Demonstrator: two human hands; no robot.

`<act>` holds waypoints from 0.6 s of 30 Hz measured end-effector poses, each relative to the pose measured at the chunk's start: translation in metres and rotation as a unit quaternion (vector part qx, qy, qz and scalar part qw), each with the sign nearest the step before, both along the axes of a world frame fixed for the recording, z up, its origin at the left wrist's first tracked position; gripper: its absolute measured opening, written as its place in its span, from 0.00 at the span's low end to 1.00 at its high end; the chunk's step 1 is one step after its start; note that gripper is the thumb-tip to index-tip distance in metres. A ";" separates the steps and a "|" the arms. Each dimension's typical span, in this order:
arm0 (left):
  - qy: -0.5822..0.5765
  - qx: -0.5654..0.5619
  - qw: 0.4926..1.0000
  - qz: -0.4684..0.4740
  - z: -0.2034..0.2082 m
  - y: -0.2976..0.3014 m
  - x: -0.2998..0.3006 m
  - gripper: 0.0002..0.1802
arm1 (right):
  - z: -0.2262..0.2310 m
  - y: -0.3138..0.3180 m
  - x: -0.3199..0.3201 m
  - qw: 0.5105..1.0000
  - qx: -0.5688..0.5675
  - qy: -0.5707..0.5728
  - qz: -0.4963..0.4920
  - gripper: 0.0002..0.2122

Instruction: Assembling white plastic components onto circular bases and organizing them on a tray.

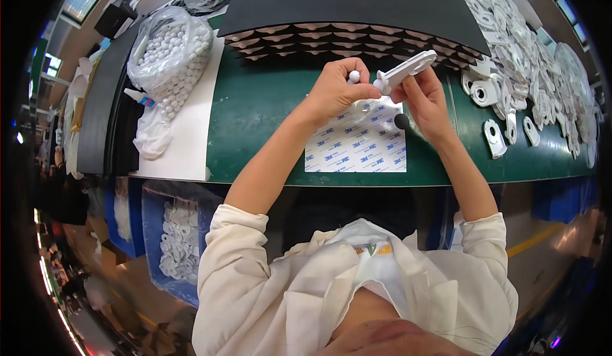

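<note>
My left hand [333, 93] is closed, with a small white ball [354, 76] held at its curled fingers. Its thumb reaches to a second white ball [380, 85] at the near end of a flat white plastic part [409, 67]. My right hand [426, 103] grips that part, which is long and tilted up to the right with an opening toward its far end. Whether the second ball is seated in the part, I cannot tell. Below both hands lies a white sheet with blue print [354, 150], and a small dark round thing [401, 121] shows at its right edge.
A clear bag of white balls [171, 53] stands at the left of the green table [255, 117]. Stacked black boards [357, 2] fill the back. White plastic parts [510, 56] are heaped at the right. A blue bin [148, 235] with more white parts stands below the table's left edge.
</note>
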State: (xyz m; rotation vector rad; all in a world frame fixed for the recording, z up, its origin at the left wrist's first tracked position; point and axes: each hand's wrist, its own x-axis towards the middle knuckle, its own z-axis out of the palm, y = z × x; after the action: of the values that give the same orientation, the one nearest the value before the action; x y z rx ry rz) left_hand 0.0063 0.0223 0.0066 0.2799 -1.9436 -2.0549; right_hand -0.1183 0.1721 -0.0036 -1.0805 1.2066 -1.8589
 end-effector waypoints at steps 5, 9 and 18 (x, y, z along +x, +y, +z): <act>0.011 0.149 0.986 0.068 -0.011 -0.014 0.001 0.19 | 0.058 -0.048 -0.006 0.976 0.015 0.213 -0.040 0.10; 0.064 0.289 0.955 0.032 -0.005 -0.023 -0.001 0.27 | 0.095 -0.121 -0.007 0.937 0.014 0.337 -0.089 0.12; 0.034 0.471 0.881 -0.016 -0.015 -0.033 -0.003 0.26 | 0.072 -0.286 -0.020 0.932 0.011 0.347 -0.106 0.10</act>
State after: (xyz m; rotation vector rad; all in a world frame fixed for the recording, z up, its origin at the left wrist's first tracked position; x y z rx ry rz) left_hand 0.0030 -0.0107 -0.0087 0.3578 -0.7559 -2.8254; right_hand -0.1379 -0.1143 0.0686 -1.7349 1.7888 -1.6455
